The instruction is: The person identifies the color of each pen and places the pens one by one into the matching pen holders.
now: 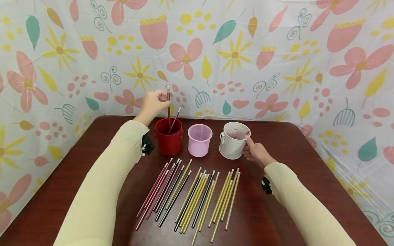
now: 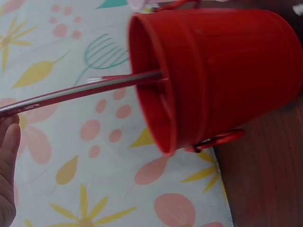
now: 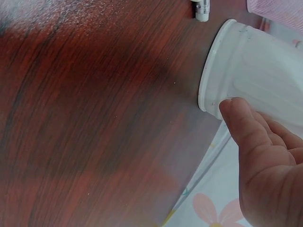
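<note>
My left hand pinches a dark red pencil near its eraser end, above the red bucket. In the left wrist view that pencil slants over the rim, its lower end hidden inside the bucket. Another dark red pencil leans in the same bucket, eraser up. On the right, my right hand holds the white bucket, with the thumb at its rim and the fingers against its outer side. The right wrist view shows those fingertips low on the white wall.
Between the buckets stands a pink mesh cup. Several pencils lie in rows in front, erasers away from me: dark red ones at left, black and gold ones mid-row, gold ones at right. A flowered cloth hangs behind the table.
</note>
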A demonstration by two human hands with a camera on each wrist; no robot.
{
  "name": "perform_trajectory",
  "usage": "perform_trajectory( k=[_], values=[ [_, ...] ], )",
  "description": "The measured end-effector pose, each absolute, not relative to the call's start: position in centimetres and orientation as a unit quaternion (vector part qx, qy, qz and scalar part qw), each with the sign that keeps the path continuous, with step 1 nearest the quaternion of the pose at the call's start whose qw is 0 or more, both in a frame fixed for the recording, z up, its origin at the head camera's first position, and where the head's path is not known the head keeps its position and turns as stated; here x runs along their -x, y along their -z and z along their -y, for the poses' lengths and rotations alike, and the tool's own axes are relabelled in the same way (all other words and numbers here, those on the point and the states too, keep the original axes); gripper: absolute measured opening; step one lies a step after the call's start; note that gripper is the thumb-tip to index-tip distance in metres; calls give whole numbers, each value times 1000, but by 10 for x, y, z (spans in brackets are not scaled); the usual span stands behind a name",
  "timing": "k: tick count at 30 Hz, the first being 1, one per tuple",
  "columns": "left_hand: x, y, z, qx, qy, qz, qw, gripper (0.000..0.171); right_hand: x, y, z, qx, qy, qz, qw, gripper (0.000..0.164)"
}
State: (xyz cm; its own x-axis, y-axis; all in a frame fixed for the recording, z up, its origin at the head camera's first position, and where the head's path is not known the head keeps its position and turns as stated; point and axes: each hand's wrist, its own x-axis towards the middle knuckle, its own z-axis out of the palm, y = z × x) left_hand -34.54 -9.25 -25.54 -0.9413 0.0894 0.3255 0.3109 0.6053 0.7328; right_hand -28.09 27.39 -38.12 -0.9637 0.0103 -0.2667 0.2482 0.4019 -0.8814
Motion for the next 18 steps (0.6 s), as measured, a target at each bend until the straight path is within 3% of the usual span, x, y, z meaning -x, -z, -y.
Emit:
perform_trajectory(
  k=[18],
  values=[
    [341, 308, 91, 126, 369, 918, 76, 26, 279, 383, -273, -81, 530, -838, 100, 85]
  ],
)
